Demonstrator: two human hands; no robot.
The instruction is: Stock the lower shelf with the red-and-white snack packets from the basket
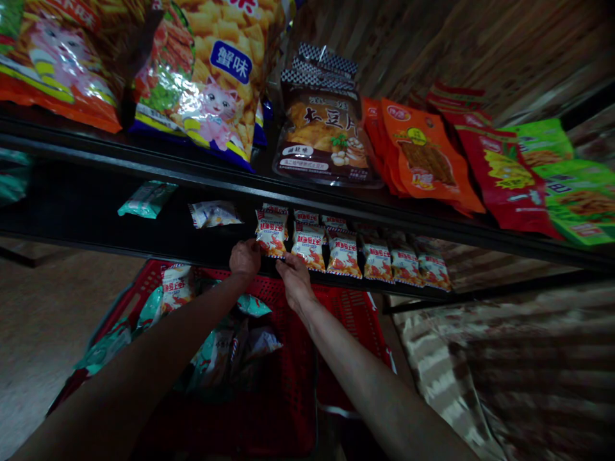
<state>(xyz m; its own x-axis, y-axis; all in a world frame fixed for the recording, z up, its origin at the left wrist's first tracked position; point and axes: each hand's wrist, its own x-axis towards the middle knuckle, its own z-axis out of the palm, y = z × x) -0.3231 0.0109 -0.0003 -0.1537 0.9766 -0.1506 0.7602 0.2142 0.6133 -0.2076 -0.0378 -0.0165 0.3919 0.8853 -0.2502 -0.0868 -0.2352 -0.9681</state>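
Observation:
A small white-and-orange snack bag (271, 235) with red lettering stands at the left end of the front row on the lower shelf. Curled fingers of my left hand (246, 257) grip its lower left edge. From the other side, my right hand (295, 278) pinches its lower right corner. More bags of the same kind (308, 246) line up to the right, with others behind them. Under my forearms is a red basket (283, 384) with teal and white snack packets (216, 349) inside, partly hidden by my left arm.
A teal packet (147, 198) and a white packet (214, 214) lie farther left on the lower shelf (86, 221). The upper shelf's edge (192, 173) overhangs it, carrying large chip bags (225, 70), a brown potato-slice bag (327, 128) and orange packets (423, 153). Striped cloth (480, 378) is at right.

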